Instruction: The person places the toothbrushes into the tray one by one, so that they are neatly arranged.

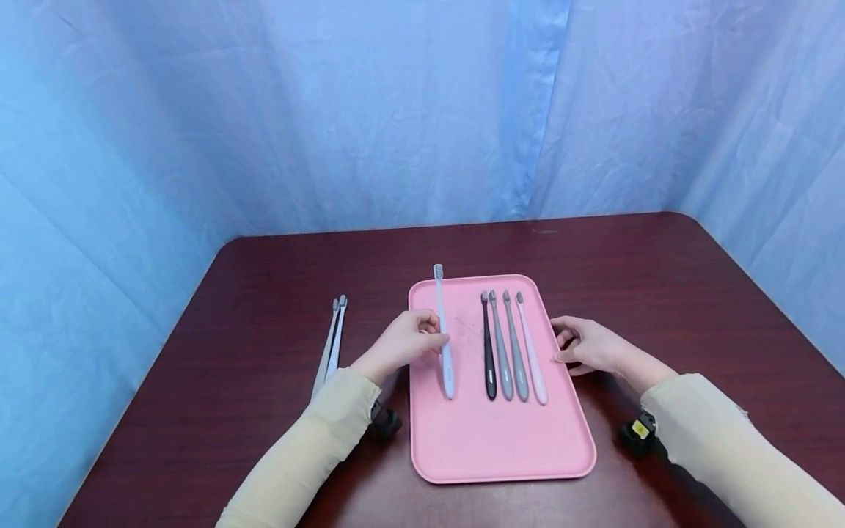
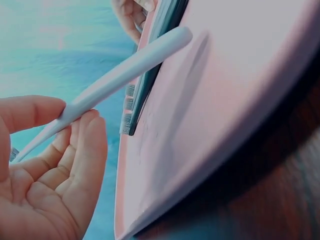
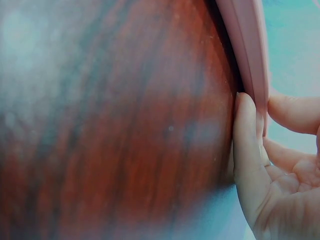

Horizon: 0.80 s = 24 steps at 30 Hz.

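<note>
My left hand pinches a light blue toothbrush between thumb and fingers, over the left part of a pink tray. In the left wrist view the toothbrush slants above the tray floor, its thick handle end casting a shadow there. At the tray's right side, my right hand grips the rim, thumb on one side and fingers on the other, as the right wrist view shows. Beside that rim, a black toothbrush, two grey toothbrushes and a pale pink toothbrush lie in a row, heads toward the far end.
Left of the tray, a beige toothbrush and a whitish toothbrush lie on the dark red-brown table, partly hidden by the left sleeve. Light blue curtains hang behind the table and along both sides.
</note>
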Available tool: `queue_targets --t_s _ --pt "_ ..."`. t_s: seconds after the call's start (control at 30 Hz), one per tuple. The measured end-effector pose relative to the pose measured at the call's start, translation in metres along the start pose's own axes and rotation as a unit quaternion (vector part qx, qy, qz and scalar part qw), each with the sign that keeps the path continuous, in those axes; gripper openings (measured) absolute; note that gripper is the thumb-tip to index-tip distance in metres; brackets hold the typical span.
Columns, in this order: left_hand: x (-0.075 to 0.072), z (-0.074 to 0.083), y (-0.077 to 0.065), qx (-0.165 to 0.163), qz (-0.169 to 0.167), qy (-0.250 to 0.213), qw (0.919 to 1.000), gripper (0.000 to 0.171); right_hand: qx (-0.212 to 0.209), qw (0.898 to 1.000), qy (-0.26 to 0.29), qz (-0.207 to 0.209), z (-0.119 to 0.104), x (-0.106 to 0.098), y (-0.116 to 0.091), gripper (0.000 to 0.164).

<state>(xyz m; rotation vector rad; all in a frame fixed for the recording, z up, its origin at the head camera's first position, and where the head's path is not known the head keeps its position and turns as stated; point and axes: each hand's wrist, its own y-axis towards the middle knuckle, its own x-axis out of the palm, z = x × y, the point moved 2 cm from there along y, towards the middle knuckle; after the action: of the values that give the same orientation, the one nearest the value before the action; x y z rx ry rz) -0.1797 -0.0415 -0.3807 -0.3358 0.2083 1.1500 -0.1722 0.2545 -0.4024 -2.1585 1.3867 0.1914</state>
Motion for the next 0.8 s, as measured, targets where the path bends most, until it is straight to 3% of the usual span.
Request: queue_targets --t_s 0.37,0.8 --pt "0.019 -0.005 0.017 -0.066 -0.047 -0.032 0.9962 0.012 -0.003 1.0 0.001 -0.005 0.0 0.0 0.001 0.067" --pt "0.044 -0.003 0.031 -0.097 -0.045 -0.015 0.9942 0.025 0.002 1.0 -0.001 0.0 0.003 0.0 0.0 0.067"
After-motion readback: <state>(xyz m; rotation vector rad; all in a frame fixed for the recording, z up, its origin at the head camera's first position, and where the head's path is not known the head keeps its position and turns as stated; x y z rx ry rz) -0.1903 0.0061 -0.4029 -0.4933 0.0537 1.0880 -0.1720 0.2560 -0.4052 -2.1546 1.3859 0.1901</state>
